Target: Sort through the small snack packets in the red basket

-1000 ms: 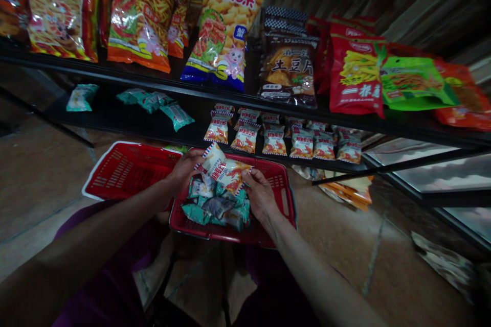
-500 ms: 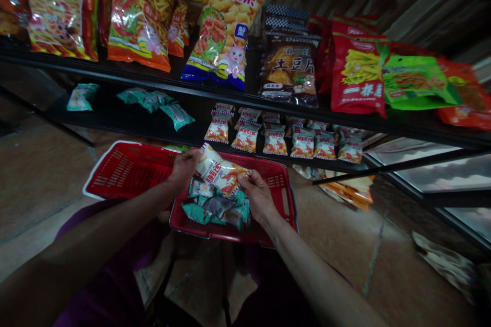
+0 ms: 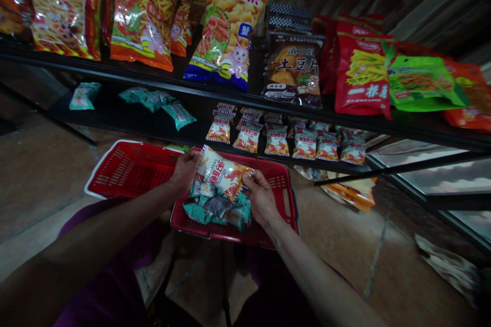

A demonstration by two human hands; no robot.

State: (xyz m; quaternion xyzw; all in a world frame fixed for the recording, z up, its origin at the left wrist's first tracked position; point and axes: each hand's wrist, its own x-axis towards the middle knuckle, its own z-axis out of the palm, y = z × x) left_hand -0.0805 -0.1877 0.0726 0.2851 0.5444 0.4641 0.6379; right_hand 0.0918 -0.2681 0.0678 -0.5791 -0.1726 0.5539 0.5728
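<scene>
Both my hands hold one small white-and-orange snack packet (image 3: 224,174) flat above a red basket (image 3: 286,204). My left hand (image 3: 185,167) grips its left end and my right hand (image 3: 260,195) pinches its right end. Under the packet, the basket holds several small green packets (image 3: 215,209). Just beyond, on the lower black shelf (image 3: 126,117), stands a row of matching white-and-orange packets (image 3: 276,140).
A second red basket (image 3: 126,168) lies to the left on the brown floor. Green packets (image 3: 161,102) lie on the lower shelf's left part. Large chip bags (image 3: 226,20) fill the upper shelf. More bags (image 3: 349,191) lie on the floor at right.
The packet has been turned flat and face up between my hands, and it sits slightly higher and nearer the shelf. The view has shifted a little.
</scene>
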